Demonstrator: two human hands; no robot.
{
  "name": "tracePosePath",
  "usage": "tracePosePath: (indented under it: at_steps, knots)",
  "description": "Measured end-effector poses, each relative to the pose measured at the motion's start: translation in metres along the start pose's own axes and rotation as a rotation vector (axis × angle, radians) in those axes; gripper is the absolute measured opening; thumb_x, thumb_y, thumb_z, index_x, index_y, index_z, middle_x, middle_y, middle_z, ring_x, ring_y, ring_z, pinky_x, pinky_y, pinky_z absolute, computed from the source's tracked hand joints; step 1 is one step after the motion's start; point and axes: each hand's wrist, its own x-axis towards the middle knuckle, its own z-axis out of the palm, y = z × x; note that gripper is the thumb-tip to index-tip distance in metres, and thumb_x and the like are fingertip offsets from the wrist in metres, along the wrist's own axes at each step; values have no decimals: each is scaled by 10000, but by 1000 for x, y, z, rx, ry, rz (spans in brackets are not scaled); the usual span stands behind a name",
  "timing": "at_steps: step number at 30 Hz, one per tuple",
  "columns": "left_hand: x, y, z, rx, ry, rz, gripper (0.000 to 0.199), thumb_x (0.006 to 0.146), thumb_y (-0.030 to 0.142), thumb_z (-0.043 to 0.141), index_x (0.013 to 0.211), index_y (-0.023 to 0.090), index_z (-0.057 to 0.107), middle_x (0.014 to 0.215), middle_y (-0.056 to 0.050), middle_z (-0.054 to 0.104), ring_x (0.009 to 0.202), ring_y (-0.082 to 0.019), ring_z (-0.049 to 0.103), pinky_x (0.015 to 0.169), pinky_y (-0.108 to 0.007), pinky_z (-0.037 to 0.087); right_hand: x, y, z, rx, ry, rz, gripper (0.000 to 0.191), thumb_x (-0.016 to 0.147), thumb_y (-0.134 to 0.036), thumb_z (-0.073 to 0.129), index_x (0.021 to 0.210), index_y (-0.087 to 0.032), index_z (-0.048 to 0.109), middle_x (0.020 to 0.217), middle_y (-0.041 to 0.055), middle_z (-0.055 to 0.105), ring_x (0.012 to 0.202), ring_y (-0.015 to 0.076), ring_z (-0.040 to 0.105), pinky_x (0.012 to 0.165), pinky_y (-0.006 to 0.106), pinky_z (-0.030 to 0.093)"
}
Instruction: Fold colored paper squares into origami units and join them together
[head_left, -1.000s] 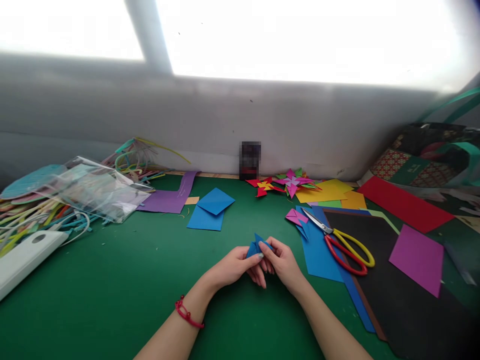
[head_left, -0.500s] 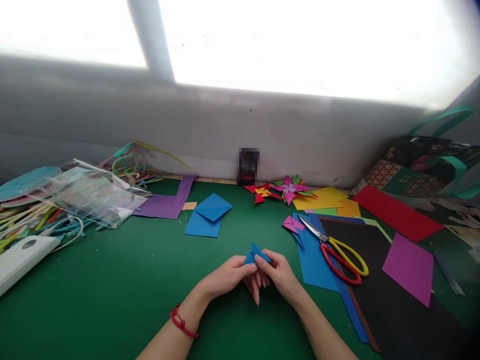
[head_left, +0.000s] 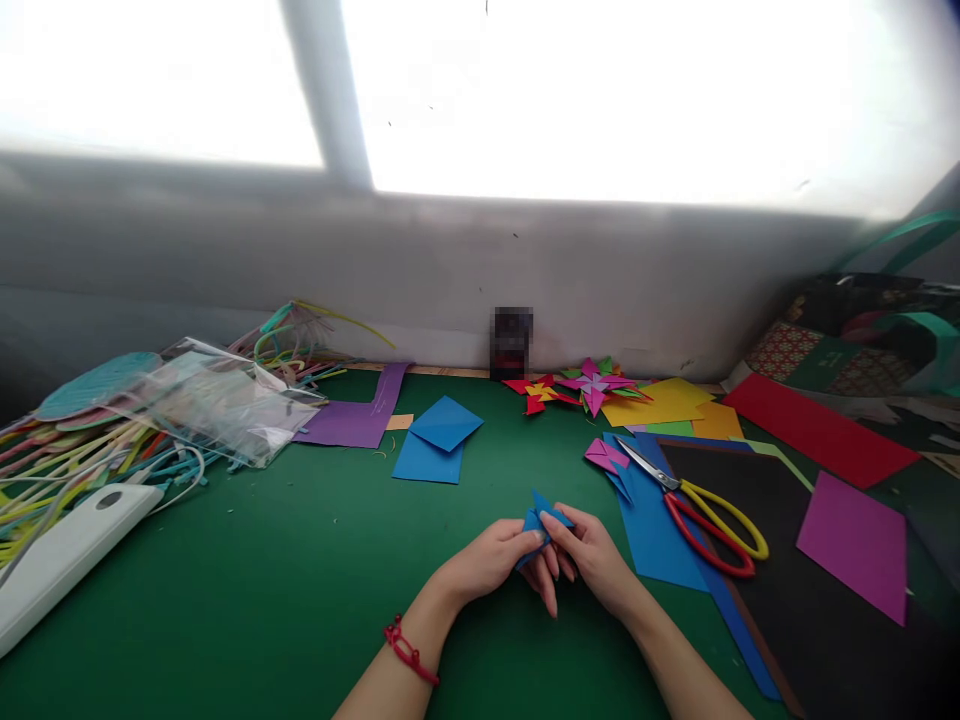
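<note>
A small piece of folded blue paper (head_left: 534, 519) is held between my two hands above the green table (head_left: 300, 580). My left hand (head_left: 496, 557) pinches its left side, thumb on top. On the right side, the thumb and fingers of my right hand (head_left: 589, 548) grip the same paper, one pointed corner standing up between them. My fingers hide its lower part. Beyond my hands lie two blue paper squares (head_left: 448, 423), partly overlapping. To the right rest small folded pink and blue pieces (head_left: 604, 456) and scissors (head_left: 709, 515) with one red and one yellow handle.
Folded paper stars (head_left: 592, 383) and yellow sheets (head_left: 656, 403) lie along the back. At right are a black board (head_left: 795, 590), a magenta sheet (head_left: 855, 545) and a red sheet (head_left: 817, 430). At left, a clear plastic bag (head_left: 232, 400), a white device (head_left: 82, 555) and purple paper (head_left: 349, 425).
The whole view has shifted, so the table things appear further right and slightly lower. Both hands still hold the folded blue paper, and more of its left side now shows.
</note>
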Motion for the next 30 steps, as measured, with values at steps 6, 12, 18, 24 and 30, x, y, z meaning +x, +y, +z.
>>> tracePosePath:
  at_steps: [6,12,18,24,30]
  knots:
    - [0,0,-2,21,-9,-8,360,839,364,364,724,93,571,720,-87,609,557,-139,595,633,-268,443,2,8,-1,-16,12,10,339,788,-464,495,606,-189,419,422,-65,485,310,57,343,339,205,202]
    - [1,2,1,30,-8,-14,352,837,365,368,686,99,543,710,-80,608,541,-130,594,615,-261,446,0,9,-3,-51,41,-5,333,795,-454,489,606,-189,418,420,-64,468,312,59,359,337,202,214]
    - [8,-8,2,71,188,13,272,787,391,466,769,121,488,571,-32,582,495,-131,570,472,-226,434,0,15,-8,-129,180,-45,318,768,-464,521,624,-198,420,398,-90,373,290,59,319,326,208,188]
    - [10,-10,-1,40,198,63,298,772,425,486,785,128,466,626,-41,592,512,-128,576,468,-227,445,3,13,-5,-108,173,-34,327,779,-447,511,586,-194,434,387,-61,447,337,96,444,359,209,297]
    - [11,-9,2,67,210,62,312,768,431,486,803,121,491,619,-36,587,510,-129,574,463,-226,440,2,15,-5,-97,206,-33,302,769,-428,534,606,-195,431,371,-71,449,321,92,436,343,197,291]
